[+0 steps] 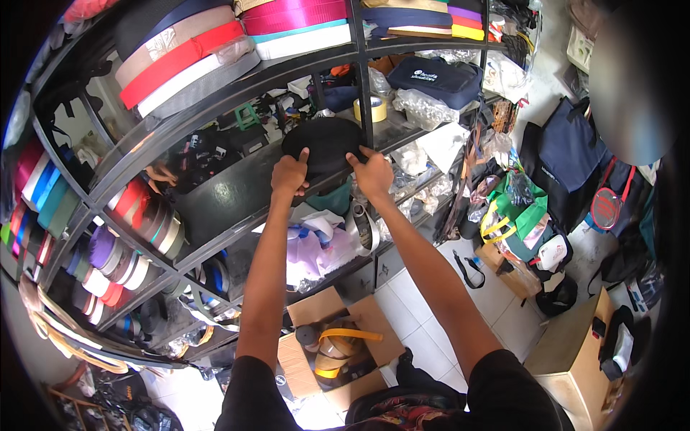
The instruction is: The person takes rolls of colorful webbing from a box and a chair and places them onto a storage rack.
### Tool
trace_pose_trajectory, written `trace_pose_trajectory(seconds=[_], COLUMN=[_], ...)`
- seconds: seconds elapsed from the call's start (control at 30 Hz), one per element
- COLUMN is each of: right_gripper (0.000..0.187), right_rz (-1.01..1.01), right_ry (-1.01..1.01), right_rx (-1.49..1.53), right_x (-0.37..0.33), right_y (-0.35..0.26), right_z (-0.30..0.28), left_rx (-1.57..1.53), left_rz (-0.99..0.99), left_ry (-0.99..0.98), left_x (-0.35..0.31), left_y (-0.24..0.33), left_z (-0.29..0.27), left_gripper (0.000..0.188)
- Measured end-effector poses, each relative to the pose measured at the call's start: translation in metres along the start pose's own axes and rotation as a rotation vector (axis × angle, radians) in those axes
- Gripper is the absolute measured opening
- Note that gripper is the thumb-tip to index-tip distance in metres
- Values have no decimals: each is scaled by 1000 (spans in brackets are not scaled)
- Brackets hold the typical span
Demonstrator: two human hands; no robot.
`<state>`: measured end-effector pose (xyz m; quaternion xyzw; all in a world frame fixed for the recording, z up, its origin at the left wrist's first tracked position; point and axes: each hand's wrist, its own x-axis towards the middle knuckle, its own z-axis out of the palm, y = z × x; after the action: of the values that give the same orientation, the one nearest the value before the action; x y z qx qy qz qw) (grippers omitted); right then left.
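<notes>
Both arms reach forward to a shelf, where a flat, round black roll (323, 142), apparently of webbing, is held between my hands. My left hand (290, 174) grips its near left edge, thumb on top and fingers curled beneath. At its right edge, my right hand (372, 172) is closed in the same way, with the fingertips partly hidden. The roll is over the dark shelf board (228, 188); whether it rests on it I cannot tell. A roll of yellowish tape (370, 109) stands just behind, near the upright post.
Rolls of coloured webbing (180, 65) fill the upper and left shelves. Below my arms, an open cardboard box (298, 366) holds brown and yellow pieces. Bags (568, 147) hang at the right, above a green bag (514, 201). Another person's arm (159, 174) shows through the shelf.
</notes>
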<state>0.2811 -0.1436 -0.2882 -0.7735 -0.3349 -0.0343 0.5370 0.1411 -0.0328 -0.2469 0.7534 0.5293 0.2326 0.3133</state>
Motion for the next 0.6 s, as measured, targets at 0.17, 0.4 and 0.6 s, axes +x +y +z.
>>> trace_pose_trajectory(seconds=[0.17, 0.4, 0.6], right_gripper=[33, 16, 29], right_rz=[-37, 389, 437], right_ry=[-111, -299, -1109], right_rx=[204, -329, -960], right_x=[-48, -293, -661], right_y=[43, 265, 393], right_z=[-34, -201, -401], left_rx=[-95, -727, -633], left_rz=[265, 135, -254], left_ry=[318, 4, -150], left_x=[-61, -210, -292], left_y=[-26, -138, -277], left_z=[20, 35, 81], left_gripper=[54, 29, 29])
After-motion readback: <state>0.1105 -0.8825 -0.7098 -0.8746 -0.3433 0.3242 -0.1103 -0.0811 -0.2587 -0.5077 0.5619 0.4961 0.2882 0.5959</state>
